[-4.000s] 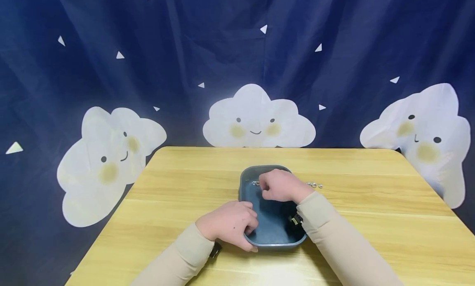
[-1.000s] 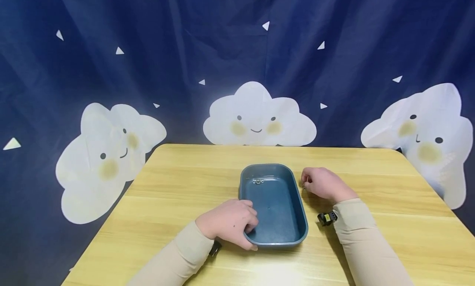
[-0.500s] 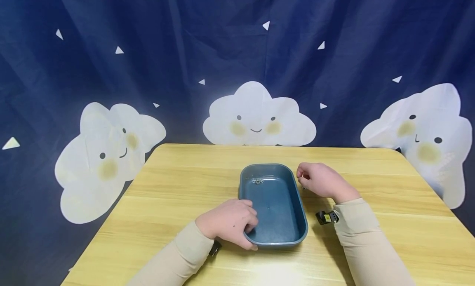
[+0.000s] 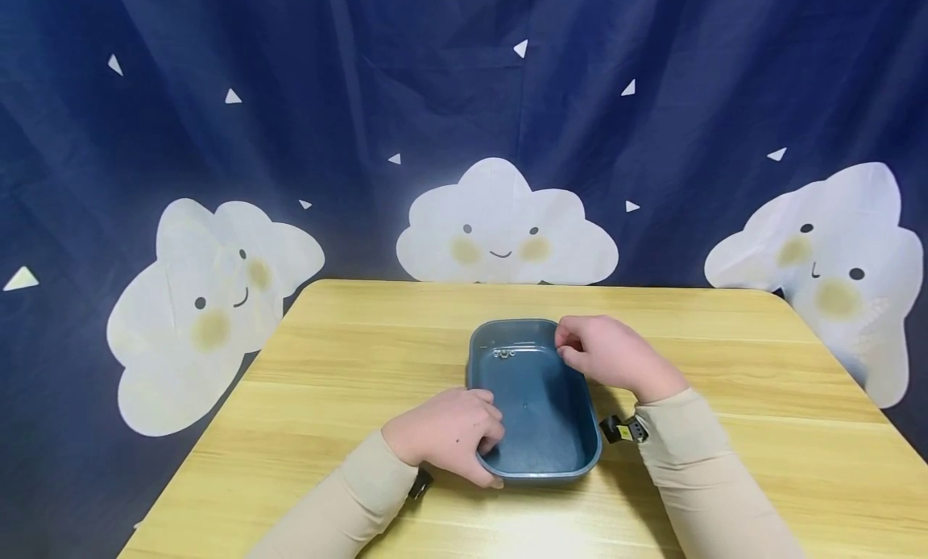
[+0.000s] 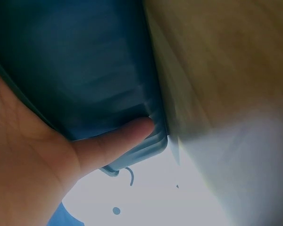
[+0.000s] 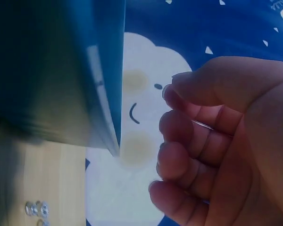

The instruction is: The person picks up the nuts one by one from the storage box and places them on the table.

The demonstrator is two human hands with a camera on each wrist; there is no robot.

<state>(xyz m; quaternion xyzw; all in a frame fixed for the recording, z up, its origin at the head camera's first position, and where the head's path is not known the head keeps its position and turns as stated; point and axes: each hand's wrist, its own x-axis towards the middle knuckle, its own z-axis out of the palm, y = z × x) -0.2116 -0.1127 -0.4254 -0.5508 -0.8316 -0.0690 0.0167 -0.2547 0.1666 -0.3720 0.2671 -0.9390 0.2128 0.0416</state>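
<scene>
My left hand [image 4: 453, 438] grips the near left corner of a dark blue tray [image 4: 540, 472]. Its thumb lies along the tray's outer wall in the left wrist view, and its other fingers curl over the rim. At the tray's far right corner is my right hand [image 4: 612, 354], its thumb and forefinger pinched together. The small metal nut between those fingertips is hidden by them. Several small silver nuts [image 4: 503, 354] lie in a short row at the tray's far end. More loose nuts [image 6: 37, 208] show on the table beside the tray in the right wrist view.
A wood-grain table [image 4: 348, 366] bears the tray. Behind it hangs a dark blue curtain [image 4: 449, 76] with smiling white clouds and small white triangles. A black wrist camera [image 4: 625, 430] sits under the right cuff, close to the tray's right side.
My right hand was over the tray 4 s ago, then down by the nuts on the table. Since then it has risen and moved left to the tray's rim. The left hand has stayed put.
</scene>
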